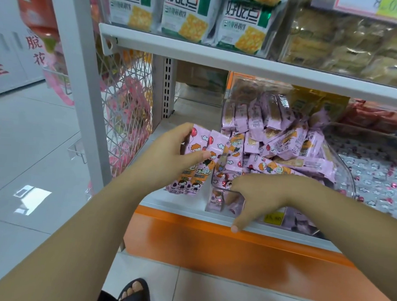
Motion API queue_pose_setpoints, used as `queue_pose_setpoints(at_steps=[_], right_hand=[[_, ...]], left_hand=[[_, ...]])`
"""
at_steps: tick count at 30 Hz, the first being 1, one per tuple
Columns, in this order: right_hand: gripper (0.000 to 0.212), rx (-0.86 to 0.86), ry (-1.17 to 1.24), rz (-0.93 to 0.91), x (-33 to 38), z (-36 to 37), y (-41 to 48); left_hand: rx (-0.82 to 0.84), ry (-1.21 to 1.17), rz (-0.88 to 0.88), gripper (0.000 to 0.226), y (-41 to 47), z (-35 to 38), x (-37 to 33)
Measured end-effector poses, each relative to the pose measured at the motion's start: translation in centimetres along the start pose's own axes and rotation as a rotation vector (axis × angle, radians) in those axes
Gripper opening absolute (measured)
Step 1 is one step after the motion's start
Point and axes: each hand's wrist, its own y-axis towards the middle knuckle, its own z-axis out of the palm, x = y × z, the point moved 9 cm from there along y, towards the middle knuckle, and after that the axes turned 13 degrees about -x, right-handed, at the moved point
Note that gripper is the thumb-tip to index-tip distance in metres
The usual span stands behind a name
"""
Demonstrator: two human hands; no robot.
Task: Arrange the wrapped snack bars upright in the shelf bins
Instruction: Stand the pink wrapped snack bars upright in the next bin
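A clear plastic bin (pixel 343 178) on the lower shelf holds several pink wrapped snack bars (pixel 285 141), some upright at the back, most lying jumbled. My left hand (pixel 181 151) grips a small bunch of pink bars (pixel 206 164) just left of the bin, thumb across their fronts. My right hand (pixel 255 194) rests on the bin's front rim, fingers curled over the edge into the bin among the bars, thumb pointing down over the shelf lip. Whether those fingers hold a bar is hidden.
A second clear bin (pixel 375 173) of pink-and-white sweets stands to the right. Cracker packs (pixel 191 14) fill the shelf above. A white wire mesh panel (pixel 126 105) closes the shelf's left end. An orange base board (pixel 211 240) runs below; my sandalled foot (pixel 135 292) is on the tiled floor.
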Motion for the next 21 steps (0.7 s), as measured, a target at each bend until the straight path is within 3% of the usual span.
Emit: queue_pose_setpoints(at_steps=[2, 5, 9, 13, 21], right_hand=[[0.064, -0.033, -0.015, 0.0, -0.2, -0.2, -0.4], [0.059, -0.075, -0.019, -0.007, -0.2, -0.4, -0.6], [0.06, -0.064, 0.0, 0.016, -0.4, -0.2, -0.9], [0.065, -0.025, -0.081, 0.054, -1.3, 0.2, -0.9], [0.06, -0.037, -0.099, 0.034, -1.6, 0.1, -0.8]], left_hand=[[-0.026, -0.004, 0.005, 0.06, 0.0, -0.2, -0.6], [-0.073, -0.049, 0.029, 0.033, 0.2, -0.5, -1.2], [-0.114, -0.083, 0.054, 0.047, 0.2, -0.8, -1.9], [-0.147, -0.161, 0.051, 0.023, 0.4, -1.0, -2.4], [-0.171, -0.169, 0.074, 0.023, 0.4, -1.0, -2.7]])
